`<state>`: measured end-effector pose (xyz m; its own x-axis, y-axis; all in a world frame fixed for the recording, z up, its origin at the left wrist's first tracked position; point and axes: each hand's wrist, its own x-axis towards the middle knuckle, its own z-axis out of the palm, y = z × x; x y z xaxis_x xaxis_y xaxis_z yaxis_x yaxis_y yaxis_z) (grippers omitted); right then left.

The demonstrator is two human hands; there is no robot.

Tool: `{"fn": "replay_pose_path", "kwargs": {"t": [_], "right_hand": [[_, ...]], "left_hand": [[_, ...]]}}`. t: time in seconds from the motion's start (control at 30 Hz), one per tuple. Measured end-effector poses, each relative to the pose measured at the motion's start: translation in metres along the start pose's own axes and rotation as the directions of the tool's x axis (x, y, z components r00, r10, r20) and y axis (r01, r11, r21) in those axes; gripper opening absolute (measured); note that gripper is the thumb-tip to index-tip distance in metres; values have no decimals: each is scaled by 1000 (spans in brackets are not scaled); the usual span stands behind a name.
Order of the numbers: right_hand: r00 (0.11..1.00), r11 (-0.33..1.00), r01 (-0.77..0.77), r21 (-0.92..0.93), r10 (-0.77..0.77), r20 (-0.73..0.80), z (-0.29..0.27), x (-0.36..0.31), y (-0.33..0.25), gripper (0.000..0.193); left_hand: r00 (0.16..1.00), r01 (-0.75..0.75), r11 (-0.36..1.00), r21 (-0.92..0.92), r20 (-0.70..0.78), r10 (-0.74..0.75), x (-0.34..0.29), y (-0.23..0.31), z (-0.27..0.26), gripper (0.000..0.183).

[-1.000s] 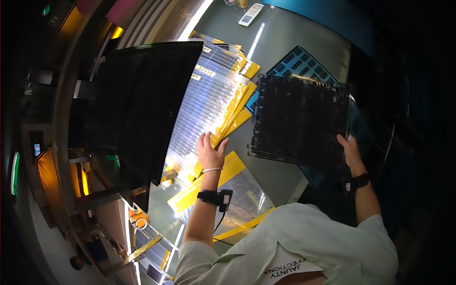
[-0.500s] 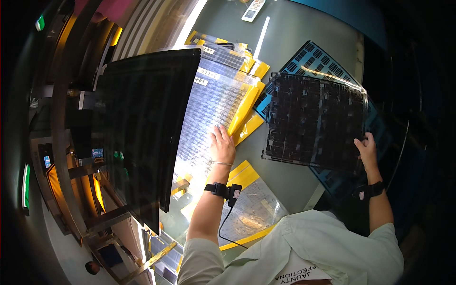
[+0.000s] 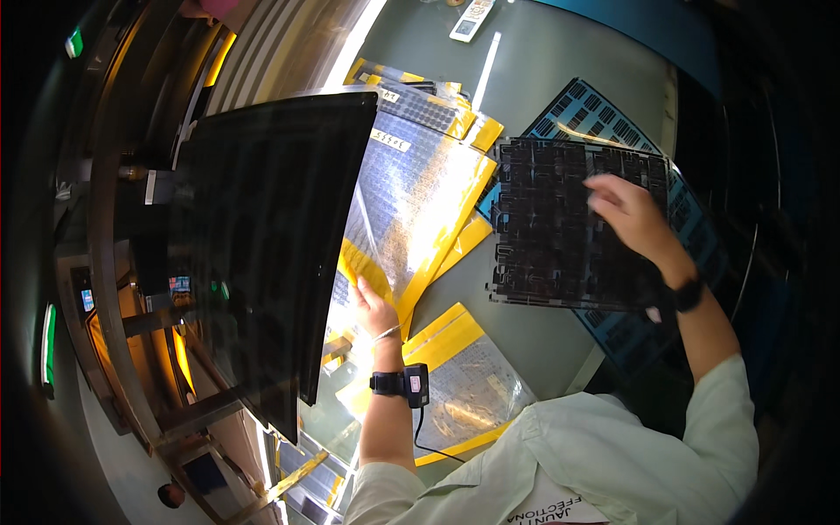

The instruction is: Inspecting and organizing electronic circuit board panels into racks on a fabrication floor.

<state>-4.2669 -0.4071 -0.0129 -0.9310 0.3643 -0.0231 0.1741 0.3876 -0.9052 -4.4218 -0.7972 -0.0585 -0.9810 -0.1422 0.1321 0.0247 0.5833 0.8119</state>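
Note:
My left hand [image 3: 374, 308] is closed on the curled yellow edge of a clear patterned film sheet [image 3: 411, 197], the top one of a stack of yellow-edged sheets. A white label with handwriting is stuck near its far end. To the right lies a black patterned film sheet [image 3: 560, 236] with a clear border. My right hand [image 3: 632, 214] is over its right half, fingers loosely bent and apart, slightly blurred, with nothing visible in them. Under the black sheet, a blue sheet with black blocks [image 3: 582, 109] pokes out at an angle.
A large dark panel [image 3: 271, 236] stands upright left of the stack. Another yellow-edged film sheet [image 3: 464, 376] lies nearest me. A white remote-like device [image 3: 472, 19] is on the grey-green table [image 3: 577, 44] at the far side. A cable hangs from my left wrist strap.
My left hand has moved nearer me and left, pulling up a yellow edge of the top sheet. My right hand has left the black sheet's right edge and moved inward over it.

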Motion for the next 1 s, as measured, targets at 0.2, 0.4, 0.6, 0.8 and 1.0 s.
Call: {"fn": "replay_pose_path", "kwargs": {"t": [0.2,0.4,0.6,0.8,1.0], "right_hand": [[996,961,-15,-277,-11,-91,121,116,-4,51],[982,967,-189,-173,183,-53,160,136,-12,32],[973,970,-215,115,223,-60,174,129,-14,33],[997,931,-41,364,12,81,179,128,-38,35],[965,801,59,596,-198,172,184,122,-90,30]], "left_hand": [[936,-292,904,312,286,204,-17,6,6,25],[830,-539,760,364,386,403,-28,1,25,32],[794,-602,657,453,428,432,-37,13,32,48],[821,-554,679,482,451,350,-29,33,57,87],[829,-521,709,476,479,288,5,35,64,61]]}}
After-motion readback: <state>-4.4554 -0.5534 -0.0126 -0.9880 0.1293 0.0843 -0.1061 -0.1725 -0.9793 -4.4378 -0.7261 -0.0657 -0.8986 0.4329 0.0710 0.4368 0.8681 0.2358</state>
